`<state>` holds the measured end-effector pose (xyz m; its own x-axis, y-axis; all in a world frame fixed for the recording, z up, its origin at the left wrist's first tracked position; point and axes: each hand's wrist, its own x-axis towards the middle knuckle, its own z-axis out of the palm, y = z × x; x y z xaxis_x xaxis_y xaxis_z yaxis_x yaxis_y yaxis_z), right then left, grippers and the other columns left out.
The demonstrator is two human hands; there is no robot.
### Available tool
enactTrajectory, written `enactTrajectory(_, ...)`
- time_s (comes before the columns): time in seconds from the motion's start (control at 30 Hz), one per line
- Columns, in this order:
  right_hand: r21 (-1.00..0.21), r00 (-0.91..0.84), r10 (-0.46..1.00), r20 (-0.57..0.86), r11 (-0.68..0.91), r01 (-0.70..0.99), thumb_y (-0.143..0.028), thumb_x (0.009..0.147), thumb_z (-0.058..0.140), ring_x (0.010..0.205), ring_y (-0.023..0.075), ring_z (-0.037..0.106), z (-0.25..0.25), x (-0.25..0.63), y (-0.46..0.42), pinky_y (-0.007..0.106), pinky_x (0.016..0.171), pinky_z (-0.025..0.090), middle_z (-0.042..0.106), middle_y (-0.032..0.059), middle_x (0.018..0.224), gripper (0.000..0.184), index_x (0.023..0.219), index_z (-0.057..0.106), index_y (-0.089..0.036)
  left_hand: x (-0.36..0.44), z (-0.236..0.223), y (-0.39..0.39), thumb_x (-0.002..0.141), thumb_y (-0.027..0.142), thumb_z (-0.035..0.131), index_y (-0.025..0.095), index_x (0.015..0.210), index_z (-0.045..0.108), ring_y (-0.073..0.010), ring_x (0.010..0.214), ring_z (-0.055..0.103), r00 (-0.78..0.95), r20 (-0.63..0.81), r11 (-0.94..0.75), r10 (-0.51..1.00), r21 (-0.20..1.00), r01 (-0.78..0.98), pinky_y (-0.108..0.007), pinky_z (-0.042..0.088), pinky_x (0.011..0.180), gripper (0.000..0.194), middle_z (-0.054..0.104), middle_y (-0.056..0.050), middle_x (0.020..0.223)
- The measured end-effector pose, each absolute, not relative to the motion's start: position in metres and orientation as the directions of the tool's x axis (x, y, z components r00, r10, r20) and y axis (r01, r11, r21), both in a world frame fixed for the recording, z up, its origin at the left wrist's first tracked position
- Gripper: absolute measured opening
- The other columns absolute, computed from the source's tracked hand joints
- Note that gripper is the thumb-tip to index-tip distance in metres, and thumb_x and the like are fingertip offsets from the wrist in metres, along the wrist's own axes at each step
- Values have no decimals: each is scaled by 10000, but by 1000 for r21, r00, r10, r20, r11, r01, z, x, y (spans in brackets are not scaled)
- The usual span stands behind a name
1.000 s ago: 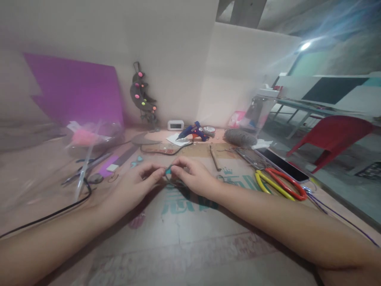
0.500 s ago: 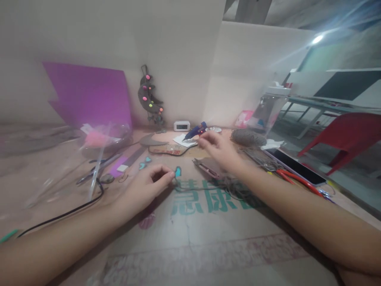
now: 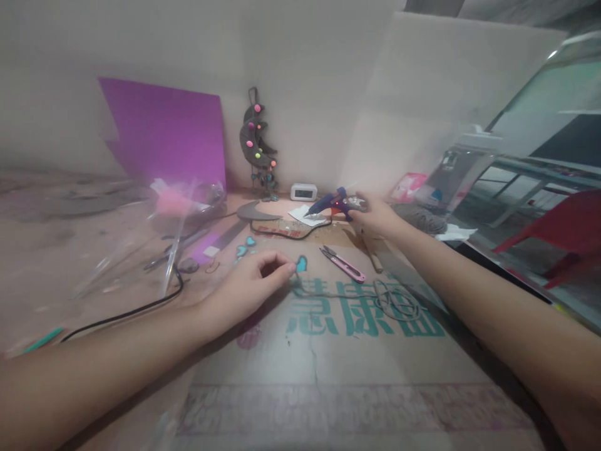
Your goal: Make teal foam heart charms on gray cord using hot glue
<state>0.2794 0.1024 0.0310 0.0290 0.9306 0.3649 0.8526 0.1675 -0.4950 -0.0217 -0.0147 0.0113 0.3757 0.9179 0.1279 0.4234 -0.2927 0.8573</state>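
Note:
My left hand (image 3: 256, 285) rests low over the printed board, thumb and fingertips pinched on the grey edge of a small turquoise heart-shaped piece (image 3: 301, 264). Thin grey cord (image 3: 335, 295) trails from near these fingertips to a loose coil (image 3: 397, 302). My right hand (image 3: 378, 216) is at the handle end of a dark blue glue gun (image 3: 328, 203), thumb and fingers apart around that end; its far fingers are partly hidden. The gun's nozzle lies over white paper (image 3: 300, 217). A shiny silvery item (image 3: 355, 202) shows between the right fingers. Pink thread snips (image 3: 345, 264) lie between the hands.
Beyond the left hand are more turquoise pieces (image 3: 241, 250) and a grey crescent (image 3: 256, 213). A decorated moon hanging (image 3: 257, 138) and purple sheet (image 3: 169, 131) stand against the wall, near a small clock (image 3: 303, 191). Grey yarn (image 3: 420, 218) and a clear jug (image 3: 451, 175) are right.
My right hand has moved right and away, from in front of the glue gun to its handle end. The left hand keeps its pinch. The whole view has shifted somewhat.

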Motion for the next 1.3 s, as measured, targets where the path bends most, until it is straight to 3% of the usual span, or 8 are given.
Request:
enactTrajectory(0.17,-511,-23,958,286,172,842,-250,810,633,1028,249,669,31,272,119,355,908,506,696,119,1196,474,1273,593,-155,-21,12,-14,910,426,513,186,768,589,-117,575,464,383,105,-271,918,871,411,-233,320,535,288,534,40,651)
enactTrajectory(0.37,-491,22,964,266,116,863,-249,705,748,881,276,691,23,266,121,342,810,514,756,124,958,348,1027,707,-126,-20,14,-14,895,351,527,181,783,620,-142,679,534,378,140,-298,915,866,402,-241,373,609,223,611,15,740)
enactTrajectory(0.6,-508,88,942,323,95,856,-266,785,682,948,280,681,41,272,105,350,832,494,748,128,1003,284,1036,705,-136,-20,12,-14,903,373,530,177,788,622,-141,687,536,394,135,-295,909,878,378,-244,384,626,245,609,12,739)
enactTrajectory(0.77,-622,156,932,328,88,778,-373,844,628,650,194,661,56,254,60,293,637,507,712,74,708,235,872,672,-143,-21,8,-13,906,382,535,177,784,607,-150,742,564,395,151,-309,906,875,373,-245,407,671,249,603,9,756)
enactTrajectory(0.83,-803,176,938,300,148,577,-361,837,632,575,162,628,57,236,32,271,599,501,665,51,611,241,708,627,-158,-22,8,-14,907,392,537,176,785,603,-155,767,576,399,177,-332,900,872,361,-248,417,692,257,615,4,777)
enactTrajectory(0.93,-906,153,957,246,171,387,-359,816,658,605,157,653,55,207,-9,259,585,502,701,54,684,208,740,645,-167,-22,10,-15,908,394,539,176,809,614,-150,736,572,390,191,-336,901,876,347,-249,420,676,251,636,-2,791)
enactTrajectory(1.13,-865,136,974,180,92,493,-370,820,625,618,154,623,49,173,-43,262,599,482,686,36,665,271,627,645,-181,-20,14,-20,900,395,543,175,831,632,-136,644,535,366,166,-290,916,903,317,-231,388,552,247,638,-8,766)
enactTrajectory(1.3,-858,65,980,188,132,496,-412,781,648,748,191,649,34,171,-42,314,718,505,717,38,791,227,774,693,-190,-21,13,-22,907,409,536,179,820,617,-128,628,534,386,185,-315,904,899,305,-222,391,543,259,604,5,728)
